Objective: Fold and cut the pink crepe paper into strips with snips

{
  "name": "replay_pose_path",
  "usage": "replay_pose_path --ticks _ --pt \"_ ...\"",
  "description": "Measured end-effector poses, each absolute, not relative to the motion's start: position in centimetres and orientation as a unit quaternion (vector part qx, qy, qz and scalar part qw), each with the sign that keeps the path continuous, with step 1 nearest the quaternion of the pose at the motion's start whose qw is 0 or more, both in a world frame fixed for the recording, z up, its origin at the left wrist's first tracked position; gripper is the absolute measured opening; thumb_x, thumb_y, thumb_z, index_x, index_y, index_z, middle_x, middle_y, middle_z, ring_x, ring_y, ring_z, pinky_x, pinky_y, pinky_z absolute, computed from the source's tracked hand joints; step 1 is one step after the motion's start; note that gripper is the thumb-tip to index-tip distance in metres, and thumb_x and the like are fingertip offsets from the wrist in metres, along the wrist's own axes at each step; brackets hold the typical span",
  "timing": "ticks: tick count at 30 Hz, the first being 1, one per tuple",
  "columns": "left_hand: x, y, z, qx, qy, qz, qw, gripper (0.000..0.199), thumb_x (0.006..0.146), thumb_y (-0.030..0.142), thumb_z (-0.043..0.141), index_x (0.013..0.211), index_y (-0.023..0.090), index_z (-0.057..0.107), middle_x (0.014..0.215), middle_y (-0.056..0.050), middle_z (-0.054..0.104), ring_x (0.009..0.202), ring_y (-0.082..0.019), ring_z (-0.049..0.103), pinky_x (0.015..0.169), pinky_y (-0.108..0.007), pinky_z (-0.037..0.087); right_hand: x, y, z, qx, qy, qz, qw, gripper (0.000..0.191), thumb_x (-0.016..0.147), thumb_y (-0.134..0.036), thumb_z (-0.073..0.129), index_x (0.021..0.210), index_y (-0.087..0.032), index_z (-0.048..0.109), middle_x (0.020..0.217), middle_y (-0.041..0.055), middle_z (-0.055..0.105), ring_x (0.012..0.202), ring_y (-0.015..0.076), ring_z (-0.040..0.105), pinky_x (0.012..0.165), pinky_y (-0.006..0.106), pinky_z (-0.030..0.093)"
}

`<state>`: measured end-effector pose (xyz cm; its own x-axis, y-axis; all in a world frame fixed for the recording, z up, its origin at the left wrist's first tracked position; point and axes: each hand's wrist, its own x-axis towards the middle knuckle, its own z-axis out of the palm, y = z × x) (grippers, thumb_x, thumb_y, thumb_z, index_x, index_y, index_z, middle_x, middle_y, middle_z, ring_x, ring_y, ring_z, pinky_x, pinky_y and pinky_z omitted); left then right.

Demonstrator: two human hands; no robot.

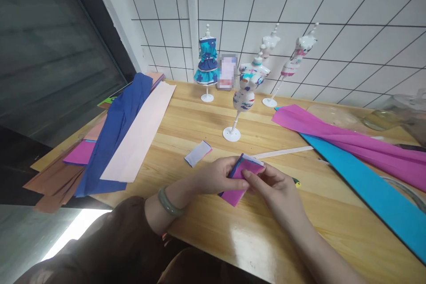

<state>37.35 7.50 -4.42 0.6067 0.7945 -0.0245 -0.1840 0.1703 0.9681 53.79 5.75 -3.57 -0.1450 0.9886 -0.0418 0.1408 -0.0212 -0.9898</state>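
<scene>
Between my two hands is a small folded piece of magenta paper [234, 197] with a blue edge and a whitish strip along its top. My left hand [221, 176] pinches it from the left, thumb lying across the front. From the right, my right hand [274, 182] grips its upper corner with thumb and fingers closed. The sheet is held just above the wooden table, tilted. Beyond my left hand lies a small whitish rectangular piece [198, 153] with dark blue and purple edges. A narrow white strip [284, 152] lies behind my right hand.
Small mannequins [244, 100] on white stands are at the back; one wears a blue ruffled dress [207, 62]. Long blue [115, 133] and pale pink sheets [140, 137] lie left. Magenta [349, 140] and turquoise sheets [362, 186] lie right, near clear containers [411, 111].
</scene>
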Motion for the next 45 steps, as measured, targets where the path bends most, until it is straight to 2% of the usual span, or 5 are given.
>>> replay_pose_path --ticks 5,12,22,32,45 --pt "37.4 7.8 -4.6 0.483 0.233 0.322 0.781 0.034 0.076 0.028 0.066 0.106 0.015 0.055 0.079 -0.005 0.064 0.069 -0.018 0.064 0.070 -0.033 0.049 53.8 6.0 -2.6 -0.453 -0.577 0.538 0.416 0.027 0.078 -0.047 0.060 0.076 -0.020 0.061 0.054 -0.0027 0.057 0.047 0.0128 0.052 0.054 0.029 0.047" --pt "36.1 8.2 -3.2 0.369 0.245 0.340 0.829 0.017 0.078 0.026 0.059 0.088 0.014 0.053 0.066 -0.002 0.058 0.048 -0.011 0.055 0.046 -0.023 0.040 60.2 8.9 -3.2 -0.559 -0.780 0.161 0.230 0.029 0.080 -0.038 0.055 0.101 -0.020 0.065 0.105 0.0106 0.066 0.097 0.0274 0.060 0.082 0.041 0.047" --pt "35.6 8.8 -3.4 0.376 0.277 0.326 0.822 0.032 0.081 0.044 0.054 0.073 0.014 0.054 0.056 -0.001 0.056 0.039 -0.010 0.049 0.038 -0.021 0.035 59.6 8.1 -3.5 -0.567 -0.823 0.020 -0.025 0.018 0.075 -0.010 0.046 0.079 -0.021 0.060 0.066 0.0060 0.063 0.062 0.0226 0.060 0.051 0.030 0.035" --pt "35.2 8.9 -3.6 0.325 0.284 0.332 0.839 0.025 0.084 0.037 0.051 0.076 0.014 0.055 0.056 0.000 0.058 0.037 -0.010 0.050 0.038 -0.021 0.036 57.9 7.2 -0.8 -0.540 -0.715 0.315 0.314 0.042 0.091 -0.047 0.037 0.114 -0.020 0.060 0.081 0.0063 0.068 0.075 0.0209 0.064 0.065 0.031 0.050" --pt "36.0 8.8 -3.5 0.361 0.331 0.352 0.797 0.025 0.080 0.038 0.057 0.087 0.015 0.049 0.061 -0.002 0.063 0.040 -0.014 0.055 0.039 -0.023 0.041 57.5 6.4 -1.5 -0.517 -0.798 0.108 0.291 0.041 0.093 -0.039 0.040 0.122 -0.016 0.057 0.094 0.0104 0.065 0.072 0.0203 0.063 0.058 0.031 0.049"
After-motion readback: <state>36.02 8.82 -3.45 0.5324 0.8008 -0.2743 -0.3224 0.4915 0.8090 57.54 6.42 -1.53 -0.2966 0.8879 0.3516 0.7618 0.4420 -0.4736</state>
